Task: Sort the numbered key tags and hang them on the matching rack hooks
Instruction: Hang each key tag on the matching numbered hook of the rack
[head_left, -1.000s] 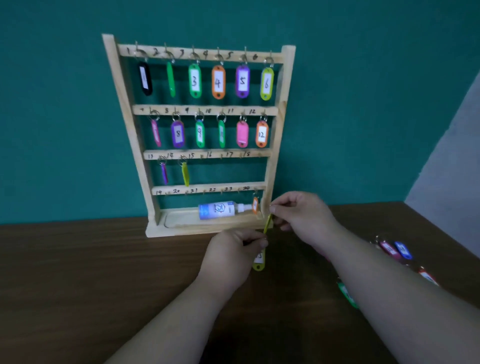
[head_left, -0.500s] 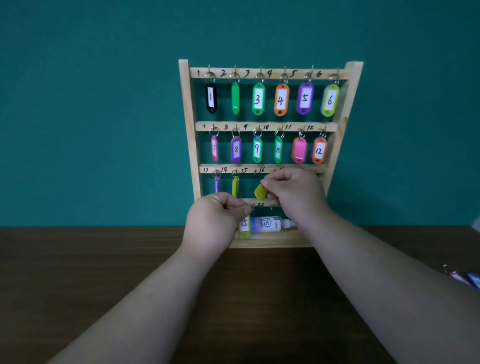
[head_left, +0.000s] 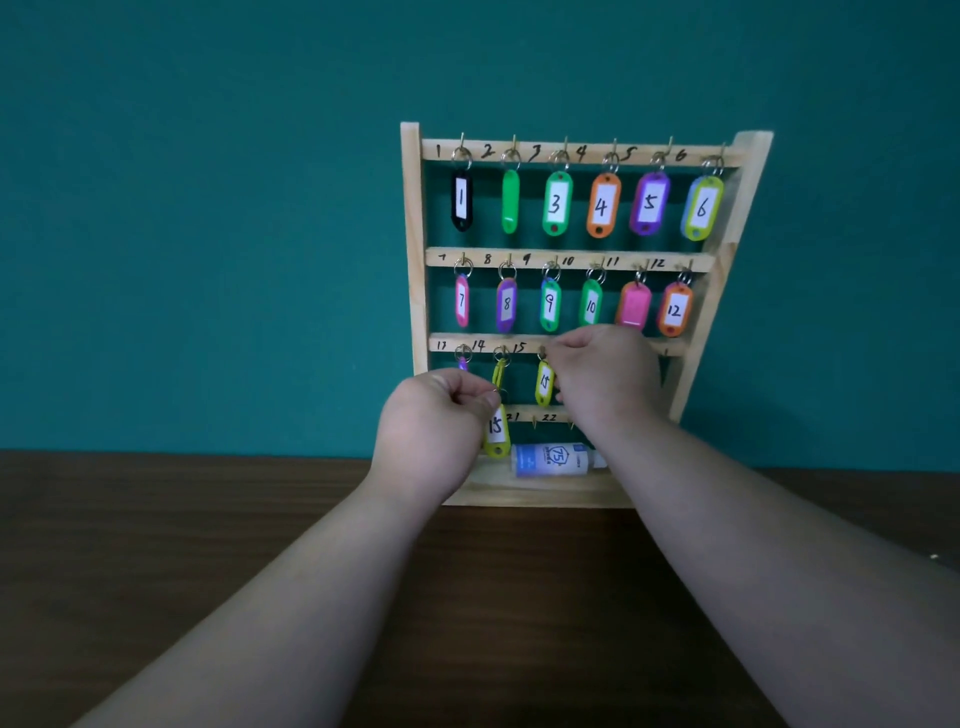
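**Yellow tags, one in each hand**

Yellow plastic shows in both grips. The left hand (head_left: 431, 415) has its fingers (head_left: 470, 397) curled and pinches the ring of the tag marked 15 (head_left: 496, 434). This tag hangs below the knuckles, in front of the fourth rail of the rack (head_left: 413, 260). At two o'clock from it, the right hand (head_left: 605, 374) has its fingers bunched at a hook on the third rail. It pinches the ring of a second yellow tag (head_left: 544, 383), whose number is hard to read. The wooden rack stands on the dark desk (head_left: 156, 519) against a teal wall (head_left: 208, 208). Every hook on its top two rails, numbered 1 to 12, carries a tag. A bottle (head_left: 550, 460) lies in the bottom tray, at five o'clock from the left hand.
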